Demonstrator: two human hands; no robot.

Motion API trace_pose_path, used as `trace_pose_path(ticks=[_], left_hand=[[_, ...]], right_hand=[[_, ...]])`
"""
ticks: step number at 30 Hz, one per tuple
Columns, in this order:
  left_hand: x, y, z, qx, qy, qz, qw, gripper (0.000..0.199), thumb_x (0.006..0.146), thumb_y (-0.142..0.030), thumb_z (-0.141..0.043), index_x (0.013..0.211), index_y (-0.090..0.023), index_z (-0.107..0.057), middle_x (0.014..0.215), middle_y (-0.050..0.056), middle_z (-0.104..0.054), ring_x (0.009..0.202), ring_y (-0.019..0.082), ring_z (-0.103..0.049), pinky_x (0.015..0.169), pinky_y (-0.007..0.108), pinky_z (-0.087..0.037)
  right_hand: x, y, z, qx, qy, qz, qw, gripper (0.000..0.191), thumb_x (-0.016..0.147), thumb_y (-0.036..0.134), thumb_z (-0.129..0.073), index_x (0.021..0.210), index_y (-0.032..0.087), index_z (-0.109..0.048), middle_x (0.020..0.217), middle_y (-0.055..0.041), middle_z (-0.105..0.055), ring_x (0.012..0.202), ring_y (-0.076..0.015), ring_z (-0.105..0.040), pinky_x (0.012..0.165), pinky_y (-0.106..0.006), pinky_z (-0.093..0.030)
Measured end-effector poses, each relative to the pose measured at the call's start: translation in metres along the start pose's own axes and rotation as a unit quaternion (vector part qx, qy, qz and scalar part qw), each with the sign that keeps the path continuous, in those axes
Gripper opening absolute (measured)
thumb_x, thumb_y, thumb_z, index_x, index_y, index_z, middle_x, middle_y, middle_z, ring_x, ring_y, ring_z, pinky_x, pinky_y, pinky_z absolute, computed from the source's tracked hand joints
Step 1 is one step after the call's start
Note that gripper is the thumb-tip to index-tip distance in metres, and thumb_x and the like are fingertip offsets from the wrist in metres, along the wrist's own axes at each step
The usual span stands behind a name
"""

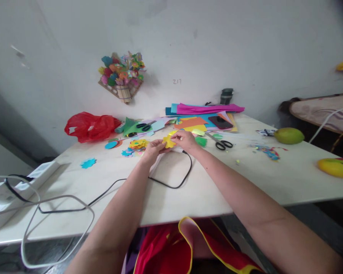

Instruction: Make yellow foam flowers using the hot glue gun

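A yellow paper flower (pixel 168 142) is held up between my two hands over the middle of the table. My left hand (pixel 155 149) pinches its left edge between thumb and fingers. The fingertips of my right hand (pixel 184 139) are pressed together at the flower's upper right; whatever small thing they grip is too tiny to name. Just left of my left hand lies a pile of yellow flower cutouts (pixel 138 144), with small blue cutouts (pixel 127 152) beside it. A black cable (pixel 171 187) loops on the table below my hands.
Black-handled scissors (pixel 223 144) lie right of my hands, a second pair (pixel 145 126) behind. Coloured sheets (pixel 191 123) and a phone (pixel 220 122) are at the back. A red bag (pixel 90 127) and power strip (pixel 36 182) are left, mangoes (pixel 289 135) right.
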State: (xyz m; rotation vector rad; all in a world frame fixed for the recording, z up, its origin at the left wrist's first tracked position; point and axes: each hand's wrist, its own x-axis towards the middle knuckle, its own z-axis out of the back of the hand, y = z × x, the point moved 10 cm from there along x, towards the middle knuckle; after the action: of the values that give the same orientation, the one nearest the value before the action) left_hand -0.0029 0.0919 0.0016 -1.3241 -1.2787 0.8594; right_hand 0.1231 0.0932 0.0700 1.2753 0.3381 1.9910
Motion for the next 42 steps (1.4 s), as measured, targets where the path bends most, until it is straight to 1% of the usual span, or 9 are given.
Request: trace_pose_path(ticks=[5, 11, 20, 25, 28, 31, 33, 37, 42], left_hand=[[-0.001, -0.001, 0.0, 0.004, 0.005, -0.004, 1.0, 0.035, 0.06, -0.033, -0.074, 0.082, -0.009, -0.062, 0.074, 0.005, -0.066, 0.067, 0.013, -0.063, 0.069, 0.028, -0.053], [-0.001, -0.001, -0.002, -0.004, 0.011, -0.003, 1.0, 0.033, 0.06, -0.031, -0.074, 0.082, -0.009, -0.062, 0.073, 0.005, -0.066, 0.065, 0.013, -0.063, 0.068, 0.026, -0.052], [-0.002, -0.001, -0.001, -0.012, -0.002, 0.007, 1.0, 0.033, 0.06, -0.03, -0.074, 0.081, -0.009, -0.061, 0.073, 0.005, -0.066, 0.067, 0.013, -0.064, 0.069, 0.027, -0.052], [-0.002, -0.001, -0.002, -0.015, 0.003, 0.007, 1.0, 0.032, 0.06, -0.029, -0.074, 0.081, -0.009, -0.06, 0.072, 0.005, -0.067, 0.066, 0.013, -0.064, 0.067, 0.025, -0.053], [-0.003, 0.0, -0.004, -0.021, 0.007, 0.011, 1.0, 0.034, 0.06, -0.029, -0.075, 0.082, -0.01, -0.058, 0.069, 0.004, -0.067, 0.065, 0.014, -0.065, 0.065, 0.025, -0.053], [-0.003, 0.001, -0.004, -0.021, 0.005, 0.019, 1.0, 0.035, 0.059, -0.029, -0.075, 0.084, -0.011, -0.056, 0.065, 0.003, -0.066, 0.064, 0.016, -0.066, 0.063, 0.026, -0.054], [-0.002, 0.002, -0.004, -0.017, 0.008, 0.018, 1.0, 0.035, 0.06, -0.028, -0.074, 0.085, -0.012, -0.056, 0.065, 0.003, -0.066, 0.065, 0.016, -0.066, 0.063, 0.026, -0.054], [-0.001, 0.002, -0.006, -0.012, 0.025, 0.013, 1.0, 0.035, 0.062, -0.028, -0.073, 0.089, -0.011, -0.058, 0.07, 0.005, -0.067, 0.068, 0.017, -0.067, 0.064, 0.026, -0.054], [-0.001, 0.002, -0.007, -0.011, 0.027, 0.012, 0.999, 0.037, 0.06, -0.029, -0.074, 0.088, -0.012, -0.057, 0.072, 0.004, -0.067, 0.067, 0.016, -0.067, 0.064, 0.027, -0.054]], right_hand=[[-0.001, 0.002, -0.003, 0.001, 0.004, 0.004, 1.0, 0.005, 0.068, 0.016, -0.064, 0.068, 0.019, -0.069, 0.081, -0.0016, -0.06, 0.062, -0.0103, -0.05, 0.063, -0.025, -0.041], [-0.003, -0.005, -0.008, -0.02, 0.024, -0.025, 0.999, 0.006, 0.071, 0.021, -0.064, 0.071, 0.023, -0.07, 0.087, -0.0014, -0.058, 0.073, -0.0123, -0.053, 0.065, -0.025, -0.041], [-0.003, 0.0, -0.003, -0.044, 0.023, -0.012, 0.999, 0.016, 0.077, 0.028, -0.056, 0.077, 0.021, -0.07, 0.094, -0.0043, -0.06, 0.083, -0.0154, -0.055, 0.068, -0.026, -0.042], [-0.003, -0.015, 0.007, 0.0, -0.022, -0.086, 0.996, 0.028, 0.073, 0.036, -0.06, 0.093, 0.019, -0.066, 0.096, -0.0056, -0.059, 0.071, -0.0136, -0.053, 0.071, -0.029, -0.043], [-0.008, -0.028, -0.005, 0.098, 0.024, -0.167, 0.981, 0.032, 0.068, 0.045, -0.062, 0.084, 0.017, -0.065, 0.082, -0.0036, -0.061, 0.069, -0.0134, -0.052, 0.066, -0.028, -0.041], [-0.019, -0.032, -0.024, 0.217, 0.092, -0.238, 0.942, 0.036, 0.064, 0.05, -0.062, 0.07, 0.014, -0.062, 0.064, 0.0, -0.056, 0.061, -0.0111, -0.049, 0.059, -0.025, -0.038], [-0.024, -0.035, -0.028, 0.266, 0.097, -0.272, 0.92, 0.038, 0.059, 0.05, -0.066, 0.066, 0.014, -0.058, 0.058, 0.0023, -0.053, 0.056, -0.0092, -0.045, 0.056, -0.024, -0.035], [-0.025, -0.034, -0.033, 0.322, 0.101, -0.286, 0.897, 0.038, 0.051, 0.045, -0.073, 0.061, 0.014, -0.055, 0.059, 0.0026, -0.053, 0.056, -0.0081, -0.046, 0.056, -0.023, -0.036], [-0.025, -0.03, -0.033, 0.342, 0.099, -0.287, 0.889, 0.036, 0.049, 0.042, -0.075, 0.057, 0.014, -0.055, 0.06, 0.0015, -0.054, 0.057, -0.0087, -0.048, 0.058, -0.024, -0.038]])
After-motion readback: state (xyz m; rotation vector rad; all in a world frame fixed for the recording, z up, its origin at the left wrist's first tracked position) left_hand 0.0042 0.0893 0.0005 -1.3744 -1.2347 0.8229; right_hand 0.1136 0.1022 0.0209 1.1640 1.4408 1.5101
